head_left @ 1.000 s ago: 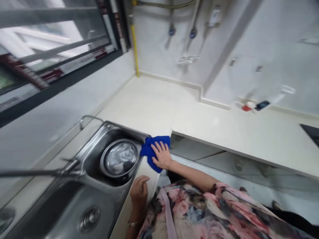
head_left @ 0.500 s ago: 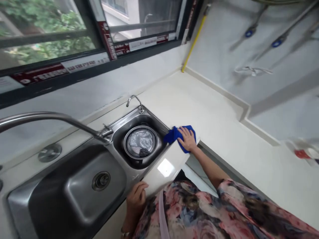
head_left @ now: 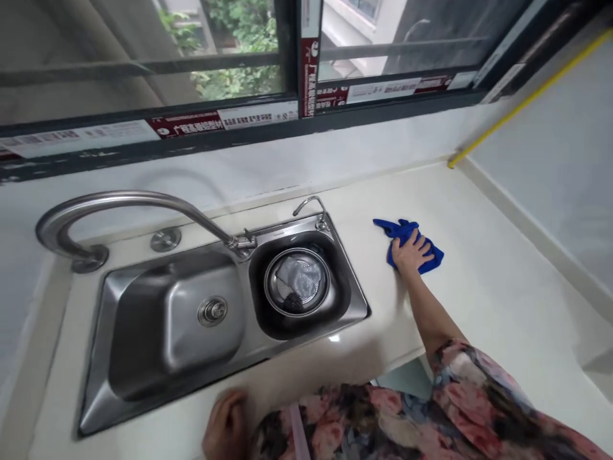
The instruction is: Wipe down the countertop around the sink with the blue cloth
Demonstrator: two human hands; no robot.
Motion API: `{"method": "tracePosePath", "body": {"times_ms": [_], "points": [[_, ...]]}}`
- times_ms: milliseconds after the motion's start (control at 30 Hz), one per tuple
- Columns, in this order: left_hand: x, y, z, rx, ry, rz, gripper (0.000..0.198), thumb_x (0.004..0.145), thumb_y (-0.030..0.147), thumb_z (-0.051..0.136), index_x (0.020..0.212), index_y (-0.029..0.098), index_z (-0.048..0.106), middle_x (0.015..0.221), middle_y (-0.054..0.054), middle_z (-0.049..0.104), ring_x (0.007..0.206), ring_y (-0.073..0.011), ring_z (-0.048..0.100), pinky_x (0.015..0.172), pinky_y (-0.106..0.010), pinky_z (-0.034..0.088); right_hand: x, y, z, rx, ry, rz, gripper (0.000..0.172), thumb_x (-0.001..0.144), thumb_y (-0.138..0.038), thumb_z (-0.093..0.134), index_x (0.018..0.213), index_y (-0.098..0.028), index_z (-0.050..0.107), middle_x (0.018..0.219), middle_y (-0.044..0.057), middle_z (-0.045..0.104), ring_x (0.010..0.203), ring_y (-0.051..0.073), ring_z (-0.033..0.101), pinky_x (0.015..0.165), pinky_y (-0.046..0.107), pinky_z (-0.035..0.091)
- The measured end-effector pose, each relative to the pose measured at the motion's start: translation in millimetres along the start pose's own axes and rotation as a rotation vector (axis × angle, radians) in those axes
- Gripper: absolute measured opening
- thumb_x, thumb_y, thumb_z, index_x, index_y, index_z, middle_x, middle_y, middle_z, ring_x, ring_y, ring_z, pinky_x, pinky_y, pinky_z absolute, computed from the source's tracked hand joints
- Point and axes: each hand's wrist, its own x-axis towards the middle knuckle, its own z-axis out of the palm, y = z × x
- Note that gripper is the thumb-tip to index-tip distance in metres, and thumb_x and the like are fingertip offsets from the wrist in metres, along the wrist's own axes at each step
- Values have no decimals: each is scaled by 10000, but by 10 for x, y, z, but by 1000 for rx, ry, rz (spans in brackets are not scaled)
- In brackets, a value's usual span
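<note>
Near the front edge of the worktop [head_left: 498, 255], the left hand [head_left: 226, 423] is curled, nothing visible in it. Right of the sink [head_left: 272, 345], the right hand [head_left: 410, 252] lies open on a blue cloth [head_left: 435, 257]; flattening its bunched left end and pressing evenly should improve contact.

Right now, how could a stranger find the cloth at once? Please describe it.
Start at the double metal sink below the window. On the pale counter to its right, the cloth lies crumpled under the person's spread right hand. It is the only bright blue thing there.
</note>
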Motion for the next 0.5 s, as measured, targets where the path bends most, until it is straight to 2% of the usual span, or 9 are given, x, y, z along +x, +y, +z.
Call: {"method": "tracePosePath", "body": {"times_ms": [100,167,267,333,433,500], "points": [[-120,122,42,-31,71,-178,256,965,270,493,879,239,733,938,-15,772,874,-180,736,816,-288,582,341,-449,85,17,-49,-82,766,1003,-535,394,1679,-191,292,1682,240,327,1517,482,300,1134,798,253],[-141,229,95,-29,159,-261,260,961,262,499,849,233,732,917,-20,769,877,-178,730,830,-292,577,464,-833,151,32,-77,-185,740,1013,-527,400,1678,-216,305,1687,237,314,1515,484,299,1123,798,252],[-135,435,175,8,317,-347,258,934,216,505,808,216,730,884,-28,763,861,-170,720,846,-297,570,462,-1403,256,42,-160,-421,677,1043,-507,364,1662,-235,351,1690,239,295,1528,480,258,1109,773,242],[-126,564,218,-17,339,-371,286,902,172,477,766,214,725,848,-28,751,822,-158,707,804,-280,563,386,-1697,339,26,-245,-593,676,1054,-503,338,1659,-202,364,1683,272,277,1538,475,217,1088,745,239],[-129,639,262,-62,316,-463,292,855,127,459,734,213,710,842,-41,737,794,-154,689,777,-280,554,300,-1952,509,-4,-297,-804,685,1041,-468,360,1651,-159,380,1679,299,266,1565,452,149,1066,702,231],[-155,619,287,-36,335,-523,281,838,100,479,750,211,721,873,-43,743,813,-150,693,808,-278,554,298,-1987,631,46,-286,-914,693,1018,-418,356,1643,-123,387,1660,301,301,1582,414,148,1062,686,230]]}}
